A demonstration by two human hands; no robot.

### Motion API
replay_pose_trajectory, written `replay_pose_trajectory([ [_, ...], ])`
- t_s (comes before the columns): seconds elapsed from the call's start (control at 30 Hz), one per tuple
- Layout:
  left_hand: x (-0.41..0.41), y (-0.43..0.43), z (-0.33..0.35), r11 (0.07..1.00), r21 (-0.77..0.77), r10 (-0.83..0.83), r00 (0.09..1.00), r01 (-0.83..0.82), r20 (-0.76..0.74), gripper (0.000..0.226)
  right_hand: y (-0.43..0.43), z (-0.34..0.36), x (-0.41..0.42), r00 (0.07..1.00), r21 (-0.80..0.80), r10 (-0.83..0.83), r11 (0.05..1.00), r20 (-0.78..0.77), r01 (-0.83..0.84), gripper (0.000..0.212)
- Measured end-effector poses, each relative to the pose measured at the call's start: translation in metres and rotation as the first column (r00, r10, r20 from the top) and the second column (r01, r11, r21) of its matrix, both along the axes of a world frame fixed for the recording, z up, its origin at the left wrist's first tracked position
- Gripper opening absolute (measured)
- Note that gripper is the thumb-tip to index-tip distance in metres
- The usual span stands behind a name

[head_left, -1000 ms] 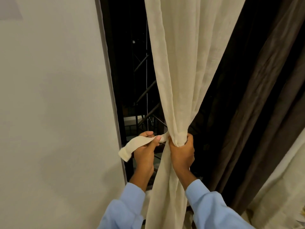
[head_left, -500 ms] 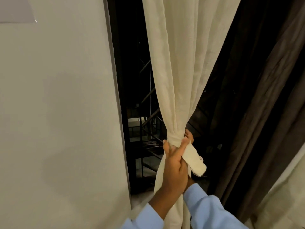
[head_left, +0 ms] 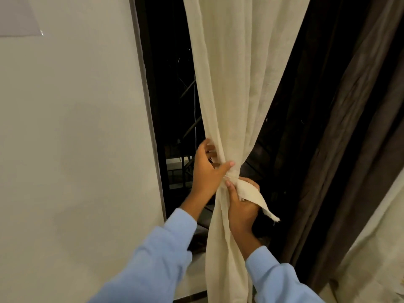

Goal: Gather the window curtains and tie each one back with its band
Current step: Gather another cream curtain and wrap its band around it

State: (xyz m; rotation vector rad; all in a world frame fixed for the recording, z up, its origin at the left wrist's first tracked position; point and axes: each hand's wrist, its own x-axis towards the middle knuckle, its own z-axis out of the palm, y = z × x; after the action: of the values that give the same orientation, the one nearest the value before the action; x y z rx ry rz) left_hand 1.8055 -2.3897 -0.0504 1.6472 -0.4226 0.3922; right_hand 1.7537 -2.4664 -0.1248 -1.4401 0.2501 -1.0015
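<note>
A cream curtain (head_left: 238,73) hangs in front of the dark window and is bunched into a narrow neck at mid height. A cream band (head_left: 251,194) wraps that neck, and its loose end sticks out to the lower right. My right hand (head_left: 240,206) grips the band's end just below the neck. My left hand (head_left: 207,169) sits at the neck's left side, thumb laid across the front of the gathered cloth and fingers reaching behind it. Both sleeves are light blue.
A pale wall (head_left: 72,138) fills the left side up to the window frame (head_left: 150,119). A dark brown curtain (head_left: 349,127) hangs to the right, with another pale patterned cloth (head_left: 380,248) at the far right. A sill (head_left: 192,278) runs below.
The band's end passed from my left hand, left of the curtain, round to the right side, where my right hand now grips it. My left hand moved back to the neck's left side.
</note>
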Motion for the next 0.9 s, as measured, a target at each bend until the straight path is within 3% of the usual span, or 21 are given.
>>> replay_pose_trajectory([
  [0.13, 0.038, -0.002, 0.008, 0.997, 0.052, 0.062, 0.993, -0.057, -0.097, 0.102, 0.001, 0.002, 0.002, 0.998, -0.035, -0.010, 0.999, -0.056, 0.008, 0.031],
  [0.27, 0.058, 0.005, 0.009, 0.972, 0.120, -0.161, 0.942, 0.204, -0.295, 0.066, 0.001, 0.001, 0.005, 0.996, 0.014, -0.027, 0.999, -0.082, 0.029, 0.035],
  [0.5, 0.063, 0.004, 0.008, 0.959, 0.171, -0.178, 0.950, 0.226, -0.256, 0.052, 0.003, 0.001, 0.002, 0.992, 0.072, 0.111, 0.992, -0.066, -0.106, 0.033],
  [0.67, 0.067, 0.005, 0.000, 0.970, 0.132, -0.161, 0.946, 0.204, -0.281, 0.061, 0.008, -0.001, 0.003, 0.976, 0.034, 0.201, 0.979, -0.078, -0.199, 0.032],
  [0.9, 0.069, 0.003, 0.009, 0.963, 0.179, -0.143, 0.945, 0.202, -0.295, 0.059, 0.018, 0.003, 0.002, 0.935, -0.001, 0.338, 0.940, -0.111, -0.340, 0.050],
])
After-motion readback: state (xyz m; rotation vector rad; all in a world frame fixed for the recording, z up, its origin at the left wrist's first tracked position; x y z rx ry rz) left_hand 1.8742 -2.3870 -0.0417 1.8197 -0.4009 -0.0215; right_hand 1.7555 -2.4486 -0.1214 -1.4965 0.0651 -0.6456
